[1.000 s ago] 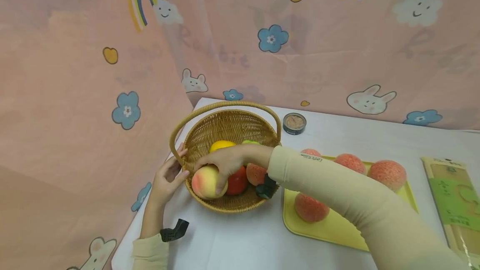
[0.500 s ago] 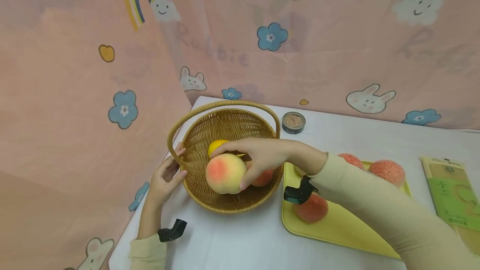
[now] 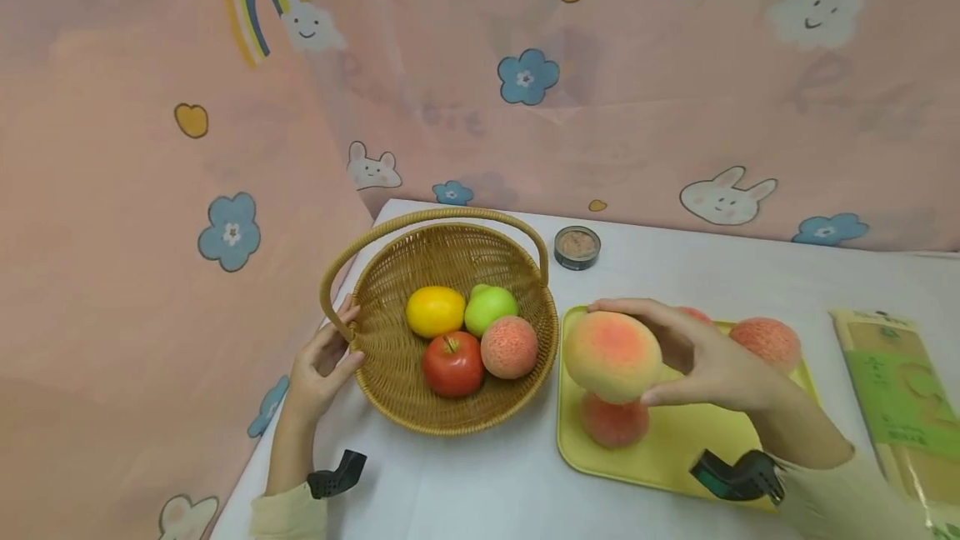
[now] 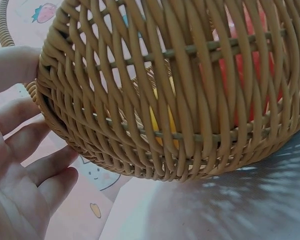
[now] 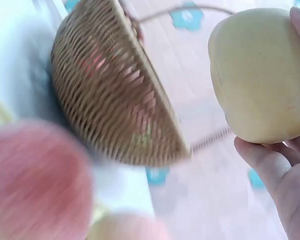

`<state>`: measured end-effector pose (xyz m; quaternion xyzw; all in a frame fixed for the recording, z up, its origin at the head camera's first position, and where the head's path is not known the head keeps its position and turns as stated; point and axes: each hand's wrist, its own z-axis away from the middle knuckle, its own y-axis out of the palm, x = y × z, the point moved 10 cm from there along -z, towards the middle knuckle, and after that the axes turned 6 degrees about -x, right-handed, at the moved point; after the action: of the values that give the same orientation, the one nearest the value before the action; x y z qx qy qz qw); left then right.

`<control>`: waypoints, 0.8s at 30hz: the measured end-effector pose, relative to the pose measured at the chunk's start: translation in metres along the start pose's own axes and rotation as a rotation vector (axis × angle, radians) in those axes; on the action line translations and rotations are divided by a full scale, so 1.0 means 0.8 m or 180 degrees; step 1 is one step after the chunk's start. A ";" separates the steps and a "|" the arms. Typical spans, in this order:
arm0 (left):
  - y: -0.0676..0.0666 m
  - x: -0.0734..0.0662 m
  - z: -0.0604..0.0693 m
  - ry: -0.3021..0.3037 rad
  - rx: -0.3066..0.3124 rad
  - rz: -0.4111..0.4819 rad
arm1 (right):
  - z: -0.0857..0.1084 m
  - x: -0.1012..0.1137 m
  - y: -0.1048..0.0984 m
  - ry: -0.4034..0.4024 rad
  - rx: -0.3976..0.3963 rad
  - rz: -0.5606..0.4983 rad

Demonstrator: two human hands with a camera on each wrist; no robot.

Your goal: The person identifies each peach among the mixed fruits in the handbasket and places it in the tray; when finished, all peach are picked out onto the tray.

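Note:
A large yellow and pink peach (image 3: pixel 613 357) is in my right hand (image 3: pixel 712 361), gripped between thumb and fingers above the yellow tray (image 3: pixel 682 448). In the right wrist view the pale side of the peach (image 5: pixel 262 75) faces the camera. My left hand (image 3: pixel 318 365) holds the left rim of the wicker basket (image 3: pixel 450 419), near the base of its handle. Thumb and fingers meet the rim in the left wrist view of the basket (image 4: pixel 140 100). Inside lie a yellow lemon (image 3: pixel 436 312), a green pear (image 3: pixel 491 312), a red apple (image 3: pixel 453 365) and a small pinkish-red peach (image 3: pixel 509 347).
On the tray sit several pinkish-red peaches, one (image 3: pixel 615 423) below the held peach and another (image 3: pixel 767 343) at the back right. A small round tin (image 3: pixel 577 247) stands behind the basket's right side. A green and tan flat package (image 3: pixel 900 390) lies at the far right.
My right hand has lifted the large peach out of the basket and carried it right, over the tray. My left hand keeps its place on the basket rim.

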<state>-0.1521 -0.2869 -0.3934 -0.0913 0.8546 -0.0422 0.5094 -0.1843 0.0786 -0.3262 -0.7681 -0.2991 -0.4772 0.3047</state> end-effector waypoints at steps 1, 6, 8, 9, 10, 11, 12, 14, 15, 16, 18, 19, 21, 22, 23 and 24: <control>-0.001 -0.001 0.001 -0.0002 -0.0008 0.0016 | 0.014 -0.002 -0.006 -0.0030 -0.0124 0.0009; -0.001 -0.002 0.005 -0.0086 -0.0025 0.0085 | 0.092 -0.019 -0.028 0.0045 -0.0775 -0.0156; 0.000 -0.002 0.007 -0.0124 -0.0024 0.0079 | 0.124 -0.032 -0.032 0.0305 -0.1075 -0.0196; -0.001 -0.002 0.008 -0.0131 -0.0022 0.0081 | 0.139 -0.041 -0.034 0.0493 -0.1232 -0.0221; -0.001 -0.002 0.008 -0.0131 -0.0023 0.0090 | 0.155 -0.051 -0.036 0.0720 -0.1408 -0.0206; -0.001 -0.003 0.008 -0.0126 -0.0026 0.0093 | 0.168 -0.059 -0.037 0.0859 -0.1535 -0.0188; -0.002 -0.003 0.008 -0.0117 -0.0030 0.0086 | 0.180 -0.068 -0.037 0.1046 -0.1645 -0.0150; -0.004 -0.003 0.007 -0.0091 -0.0049 0.0101 | 0.198 -0.081 -0.038 0.1288 -0.1790 -0.0037; -0.004 -0.003 0.007 -0.0079 -0.0056 0.0114 | 0.203 -0.085 -0.038 0.1317 -0.1828 0.0033; -0.004 -0.004 0.006 -0.0080 -0.0069 0.0126 | 0.205 -0.088 -0.038 0.1284 -0.1850 0.0094; -0.005 -0.003 0.005 -0.0066 -0.0080 0.0140 | 0.208 -0.090 -0.037 0.1212 -0.1851 0.0211; -0.004 -0.003 0.004 -0.0076 -0.0084 0.0147 | 0.209 -0.093 -0.037 0.1250 -0.1867 0.0322; -0.002 -0.003 0.003 -0.0049 -0.0071 0.0147 | 0.212 -0.098 -0.037 0.1345 -0.1878 0.0455; -0.001 -0.003 0.002 -0.0040 -0.0067 0.0150 | 0.213 -0.102 -0.037 0.1424 -0.1890 0.0525; 0.000 -0.003 0.002 -0.0023 -0.0056 0.0148 | 0.215 -0.105 -0.037 0.1518 -0.1887 0.0600; 0.001 -0.003 0.001 -0.0004 -0.0045 0.0139 | 0.216 -0.107 -0.036 0.1589 -0.1884 0.0653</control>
<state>-0.1502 -0.2857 -0.3917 -0.0763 0.8564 -0.0249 0.5100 -0.1420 0.2131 -0.4614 -0.7091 0.0128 -0.6818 0.1796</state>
